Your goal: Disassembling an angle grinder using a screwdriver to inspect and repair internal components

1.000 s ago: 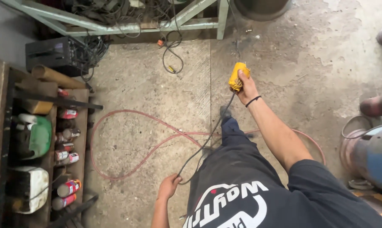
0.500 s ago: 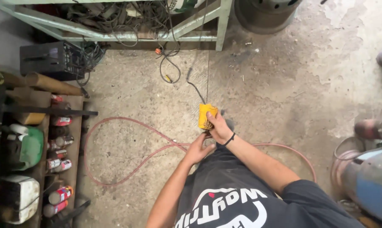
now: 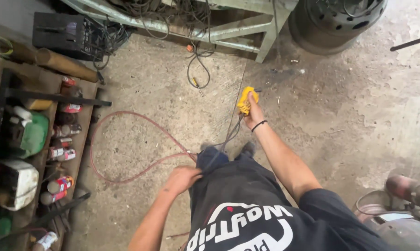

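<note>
- The right hand (image 3: 252, 110) was stretched out ahead of the body, its grip clenched around a yellow handheld tool (image 3: 245, 100) held above the concrete floor (image 3: 340, 116).
- A dark cable (image 3: 228, 137) ran from the yellow tool back toward the person's legs.
- The left hand (image 3: 182, 179) sat low by the left thigh, its grip closed on the dark cable where it met the trousers.
- A red hose (image 3: 126, 139) lay looped on the floor just left of the legs, its near end close to the left hand.
- A black box-shaped machine (image 3: 66, 35) stood at the upper left, beside a green metal frame (image 3: 247, 32) with tangled wires under it.
- A shelf (image 3: 75, 139) along the left edge carried spray cans (image 3: 61, 153) and a green container (image 3: 33, 135).
- A dark round drum (image 3: 335, 23) stood at the upper right.
</note>
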